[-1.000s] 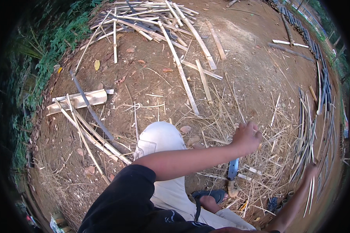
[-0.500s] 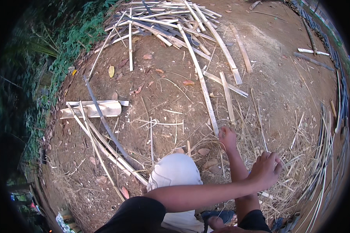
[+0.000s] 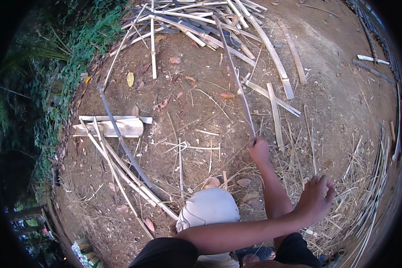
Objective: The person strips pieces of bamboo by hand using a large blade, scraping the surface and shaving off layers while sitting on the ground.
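Observation:
My right hand (image 3: 259, 151) is closed round the near end of a long bamboo strip (image 3: 240, 91). The strip slants away and slightly left, its far end over the pile of split bamboo (image 3: 187, 20). Its narrow, darker side faces up. My left forearm crosses over my right one, above my pale-clothed knee (image 3: 210, 206). The left hand (image 3: 316, 198) is out to the right with its fingers curled in; anything inside them is hidden. A small blue bit (image 3: 294, 207) shows by the left wrist, too little of it to name.
Split bamboo pieces (image 3: 120, 127) and long strips (image 3: 125, 172) lie at left. Short flat slats (image 3: 275, 117) lie ahead of my right hand. Thin shavings (image 3: 344, 201) litter the ground at right, beside a bundle of long thin strips (image 3: 375, 192). Green plants (image 3: 87, 58) border the left.
The bamboo strip has turned in my right hand, from its pale broad face to its darker narrow side. The whole view has shifted slightly. My left hand keeps its curled shape.

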`<action>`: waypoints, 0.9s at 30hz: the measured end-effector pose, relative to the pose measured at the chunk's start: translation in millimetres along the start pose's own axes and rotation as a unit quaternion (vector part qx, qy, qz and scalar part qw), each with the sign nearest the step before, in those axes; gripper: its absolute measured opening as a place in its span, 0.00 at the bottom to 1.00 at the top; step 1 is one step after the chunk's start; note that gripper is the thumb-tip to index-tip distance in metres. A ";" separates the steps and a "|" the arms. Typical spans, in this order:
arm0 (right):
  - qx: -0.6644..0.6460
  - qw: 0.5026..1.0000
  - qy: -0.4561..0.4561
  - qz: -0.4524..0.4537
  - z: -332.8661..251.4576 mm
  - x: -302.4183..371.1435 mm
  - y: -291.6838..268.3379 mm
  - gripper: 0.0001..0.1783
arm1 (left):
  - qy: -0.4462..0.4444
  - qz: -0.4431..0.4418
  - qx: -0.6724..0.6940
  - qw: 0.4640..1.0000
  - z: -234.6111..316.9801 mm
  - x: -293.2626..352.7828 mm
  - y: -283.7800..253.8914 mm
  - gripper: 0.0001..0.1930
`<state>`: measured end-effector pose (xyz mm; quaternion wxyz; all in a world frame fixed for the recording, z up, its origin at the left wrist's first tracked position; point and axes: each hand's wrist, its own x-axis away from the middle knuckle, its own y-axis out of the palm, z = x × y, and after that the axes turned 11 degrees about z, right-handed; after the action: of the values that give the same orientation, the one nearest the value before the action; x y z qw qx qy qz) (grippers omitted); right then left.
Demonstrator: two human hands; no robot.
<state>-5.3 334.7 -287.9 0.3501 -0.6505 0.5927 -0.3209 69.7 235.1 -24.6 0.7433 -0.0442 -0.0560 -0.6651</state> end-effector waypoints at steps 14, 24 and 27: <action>-0.114 0.983 0.138 -0.038 -4.0 36.5 -37.1 0.15 | 0.021 -0.054 -0.025 0.998 21.9 20.6 -4.8 0.07; 0.015 0.990 0.101 -0.094 12.2 37.8 -56.5 0.26 | 0.025 -0.057 -0.043 0.997 18.9 23.2 0.5 0.09; 0.062 0.986 0.138 -0.074 24.1 19.4 -61.4 0.27 | 0.016 -0.048 -0.053 0.997 19.7 20.8 -1.8 0.09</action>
<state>50.1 320.3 -249.8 0.2801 -0.6189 0.5645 -0.4688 69.8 217.3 -2.2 0.7077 -0.0702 -0.0114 -0.7030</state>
